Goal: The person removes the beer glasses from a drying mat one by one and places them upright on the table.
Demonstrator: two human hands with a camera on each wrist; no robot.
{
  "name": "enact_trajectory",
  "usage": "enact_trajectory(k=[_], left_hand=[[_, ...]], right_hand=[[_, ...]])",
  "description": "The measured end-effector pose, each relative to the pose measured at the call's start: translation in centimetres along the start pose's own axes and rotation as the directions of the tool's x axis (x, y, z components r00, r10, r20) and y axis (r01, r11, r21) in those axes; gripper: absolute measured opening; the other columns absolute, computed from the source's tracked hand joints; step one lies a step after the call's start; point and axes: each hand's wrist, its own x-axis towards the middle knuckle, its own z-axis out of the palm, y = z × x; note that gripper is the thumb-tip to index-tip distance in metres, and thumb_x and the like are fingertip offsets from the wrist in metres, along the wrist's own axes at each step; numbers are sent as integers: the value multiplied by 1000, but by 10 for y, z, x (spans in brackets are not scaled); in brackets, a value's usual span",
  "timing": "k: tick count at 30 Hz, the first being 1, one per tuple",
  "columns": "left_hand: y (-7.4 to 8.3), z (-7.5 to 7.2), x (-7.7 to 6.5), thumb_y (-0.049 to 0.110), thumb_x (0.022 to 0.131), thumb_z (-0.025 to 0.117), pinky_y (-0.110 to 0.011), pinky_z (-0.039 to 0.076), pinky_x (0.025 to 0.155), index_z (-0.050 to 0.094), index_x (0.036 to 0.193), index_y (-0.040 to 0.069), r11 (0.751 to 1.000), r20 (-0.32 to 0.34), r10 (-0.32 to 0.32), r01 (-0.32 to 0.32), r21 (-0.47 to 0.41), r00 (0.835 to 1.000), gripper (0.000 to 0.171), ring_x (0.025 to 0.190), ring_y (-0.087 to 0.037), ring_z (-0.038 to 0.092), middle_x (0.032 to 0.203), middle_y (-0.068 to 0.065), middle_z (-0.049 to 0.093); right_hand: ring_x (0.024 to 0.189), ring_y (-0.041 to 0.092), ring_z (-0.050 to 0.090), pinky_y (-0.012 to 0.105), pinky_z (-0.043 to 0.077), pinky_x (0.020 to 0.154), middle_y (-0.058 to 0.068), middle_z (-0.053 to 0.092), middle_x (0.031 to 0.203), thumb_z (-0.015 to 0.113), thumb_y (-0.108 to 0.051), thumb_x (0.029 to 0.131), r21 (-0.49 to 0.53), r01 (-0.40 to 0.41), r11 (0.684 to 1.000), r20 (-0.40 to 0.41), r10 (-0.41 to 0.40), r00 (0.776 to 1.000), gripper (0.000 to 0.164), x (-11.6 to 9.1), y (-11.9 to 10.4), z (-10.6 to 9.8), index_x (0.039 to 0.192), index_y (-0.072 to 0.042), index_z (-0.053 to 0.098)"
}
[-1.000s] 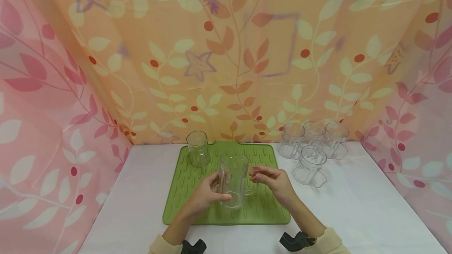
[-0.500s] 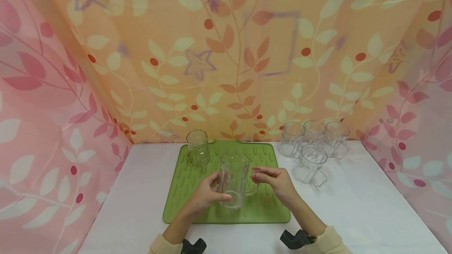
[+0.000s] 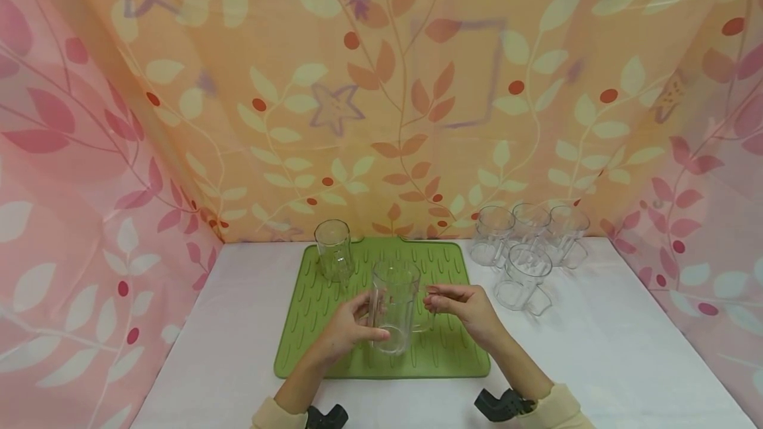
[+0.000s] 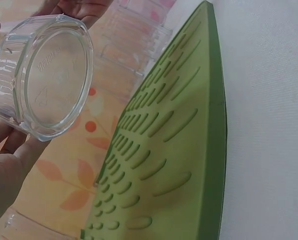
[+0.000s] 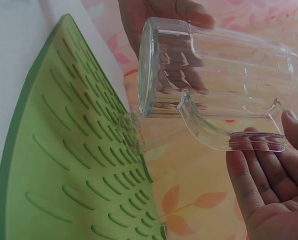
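A clear glass mug (image 3: pixel 395 306) is held upright above the green mat, its round base (image 4: pixel 59 75) showing in the left wrist view. My left hand (image 3: pixel 346 330) grips the mug's body from the left, thumb across the lower front. On the other side, my right hand (image 3: pixel 467 313) pinches the mug's handle (image 5: pixel 209 130) between thumb and fingers, as the right wrist view shows. Another glass mug (image 3: pixel 334 250) stands at the back left of the mat, its handle toward me.
The ribbed green mat (image 3: pixel 459 359) lies on a white-covered table (image 3: pixel 220 349). Several more glass mugs (image 3: pixel 521 283) stand grouped at the back right, off the mat. A patterned orange cloth (image 3: pixel 393 171) hangs behind the table, with pink cloth at both sides.
My right fingertips have shifted slightly down along the handle. The mug and my left hand have stayed almost still.
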Motion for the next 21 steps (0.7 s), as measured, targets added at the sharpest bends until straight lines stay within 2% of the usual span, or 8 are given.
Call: enact_trajectory(k=[9,21], left_hand=[[-2,-2,1,13,76,82,-36,48,106,36,147,-2,1000,-20,-22,22,-16,1000,86,131,-39,49,142,-29,47],[-3,-4,1,15,77,82,-39,43,110,32,150,0,999,-8,-34,34,3,999,90,137,-38,44,145,-24,47]], right_hand=[[89,6,73,24,60,80,-10,76,94,65,-8,92,11,-41,999,-9,41,999,42,-2,-2,2,117,24,55],[88,6,73,25,60,79,-10,76,94,65,-9,92,7,-54,999,-22,54,998,43,-2,-1,3,119,23,56]])
